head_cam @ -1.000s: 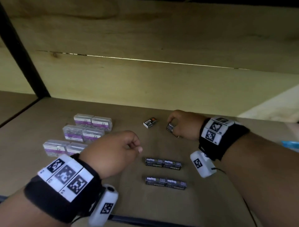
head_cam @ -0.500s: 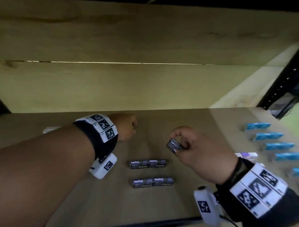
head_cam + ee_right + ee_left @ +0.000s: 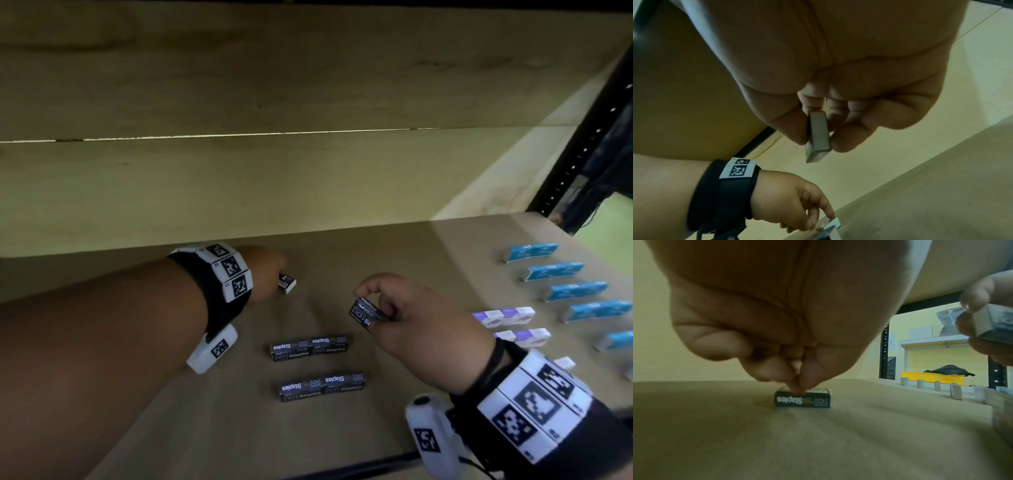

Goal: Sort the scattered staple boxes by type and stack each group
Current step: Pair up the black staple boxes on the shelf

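A small black staple box (image 3: 287, 283) lies on the wooden shelf (image 3: 428, 260) toward the back. My left hand (image 3: 279, 275) reaches over it, and in the left wrist view my left hand (image 3: 799, 388) pinches the top of that box (image 3: 803, 400) between fingertips and thumb. My right hand (image 3: 368, 310) holds a second black staple box (image 3: 363, 317) tilted in the air, pinched between thumb and fingers (image 3: 795, 129); this held box (image 3: 819, 129) shows edge-on. Two rows of black Staples boxes (image 3: 310, 347) (image 3: 322, 386) lie in front.
Several blue boxes (image 3: 555, 270) lie in a column on the right of the shelf, with white-and-purple boxes (image 3: 503, 316) beside them. The wooden back wall (image 3: 239, 188) stands close behind. A black upright post (image 3: 582, 154) marks the right end.
The view has swung right. My right hand lifted its black box off the shelf and drew it nearer. My left hand crossed to the back and took hold of the loose box.
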